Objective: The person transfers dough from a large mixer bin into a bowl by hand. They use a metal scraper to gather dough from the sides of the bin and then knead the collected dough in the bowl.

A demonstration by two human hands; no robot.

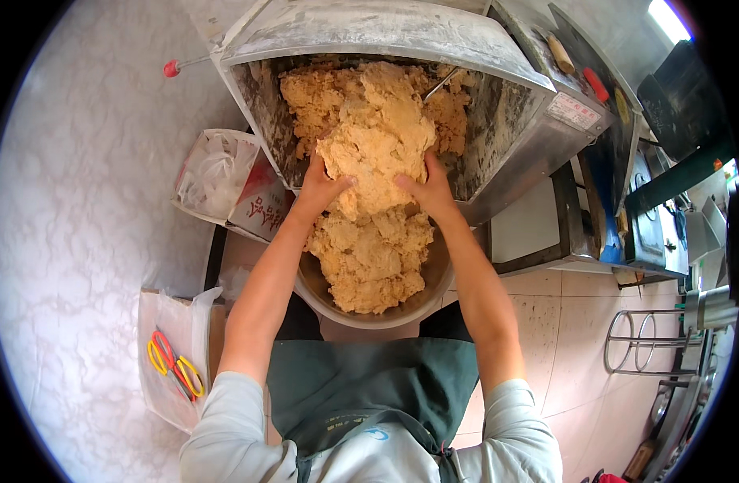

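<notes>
Between my two hands is a big lump of yellowish, crumbly dough [375,153]. My left hand [323,187] grips its left side, thumb on top. Opposite, my right hand [428,187] clasps the right side the same way; the fingertips of both are hidden beneath or behind the lump. More dough fills the metal trough of a mixer [506,121] behind it, where a metal bar [440,84] shows. Below my hands, a round metal basin [361,320] holds another heap of dough [369,270]. The lump spans the trough's front edge and overhangs the basin.
Left of the mixer sits a cardboard box [261,205] with plastic bags. Nearer, scissors [175,366] with red and yellow handles lie on a plastic-covered box [156,314]. A red-knobbed lever [172,68] sticks out at the mixer's left. A metal rack [647,342] stands at right.
</notes>
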